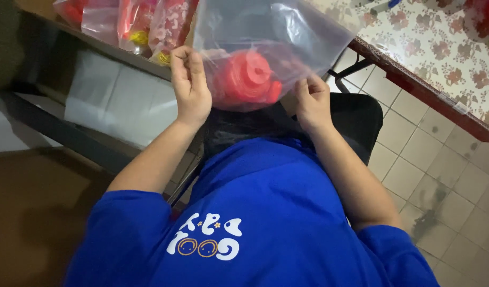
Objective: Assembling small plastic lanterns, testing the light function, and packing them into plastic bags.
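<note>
Hands up in front of the chest, and both are on one clear plastic bag (265,37). Over on the far left, a row of filled bags (127,21) with red and yellow contents sits along the edge of a shelf (95,45), with a pale sheet (116,101) hanging just below it. Coming across, the left hand (190,87) has its fingers curled in and pressed together, pinching the left edge of the clear plastic bag between fingertips and thumb. In the middle, the bag hangs between the two hands, above the lap, and a red plastic toy (247,79) with round ridged discs lies at its bottom, right between the wrists. The bag's upper part stands open and puffed toward the far side. Next, the right hand (311,101) grips the bag's right edge, fingers bent and closed on the plastic, thumb tucked against them. Below them, a blue shirt (265,212) with white lettering fills the near part of the view. Behind the right forearm is a black chair (356,122). Far right, a table with a flowered cloth (441,53) runs along the edge, over a pale tiled floor (441,175).
</note>
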